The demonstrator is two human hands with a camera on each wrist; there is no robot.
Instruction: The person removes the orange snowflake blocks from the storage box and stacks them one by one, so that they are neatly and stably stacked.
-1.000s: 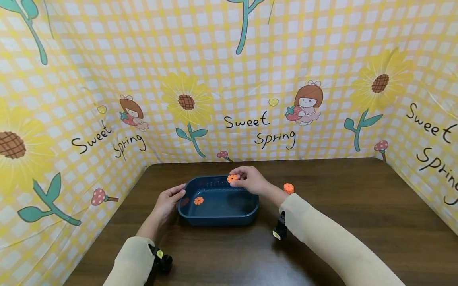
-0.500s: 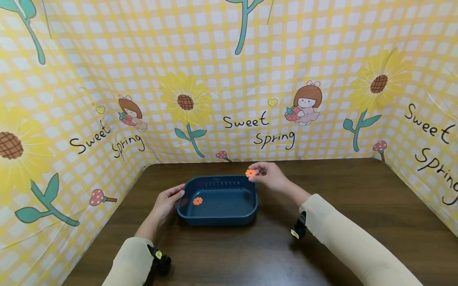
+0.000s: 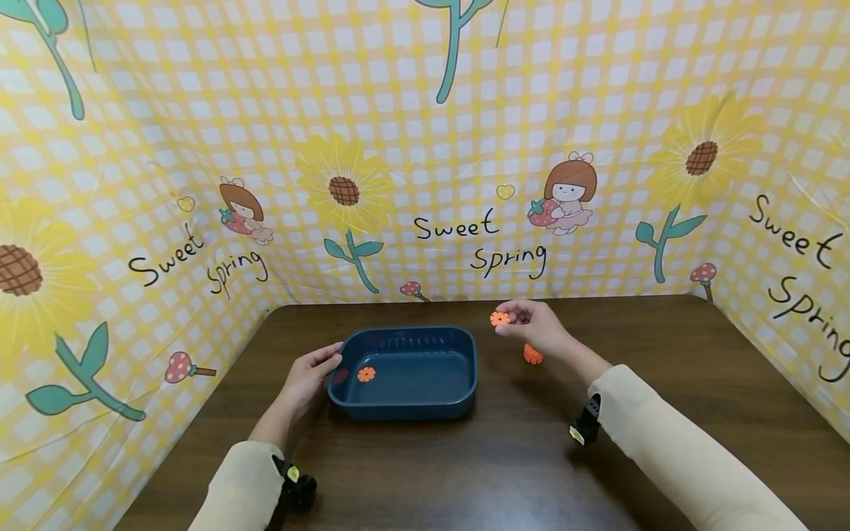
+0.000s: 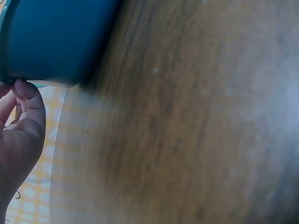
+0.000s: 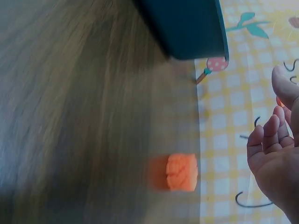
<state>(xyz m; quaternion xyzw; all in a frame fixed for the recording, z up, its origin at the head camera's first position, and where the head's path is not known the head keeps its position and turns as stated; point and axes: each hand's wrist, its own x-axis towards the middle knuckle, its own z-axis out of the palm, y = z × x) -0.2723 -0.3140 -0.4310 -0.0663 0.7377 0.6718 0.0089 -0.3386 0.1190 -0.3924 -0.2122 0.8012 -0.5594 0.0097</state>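
Observation:
A dark blue rectangular basin stands on the table. My left hand grips its left end at the rim, thumb on the edge; the basin wall fills the upper left of the left wrist view. Inside, towards the left, lies one orange flower-shaped disc. To the right of the basin, above the table, my right hand pinches another orange flower-shaped disc between thumb and fingers. Below that hand stands a short stack of orange discs, partly hidden in the head view; the right wrist view shows the stack whole.
The dark wooden table carries everything. A yellow-and-white checked cloth with printed flowers and lettering rises behind it and along both sides. Black wrist cameras hang under both sleeves, the right one just above the table.
My right hand has moved right, from over the basin's back right part to beyond its right end, still pinching the disc. The left hand and the basin stay put.

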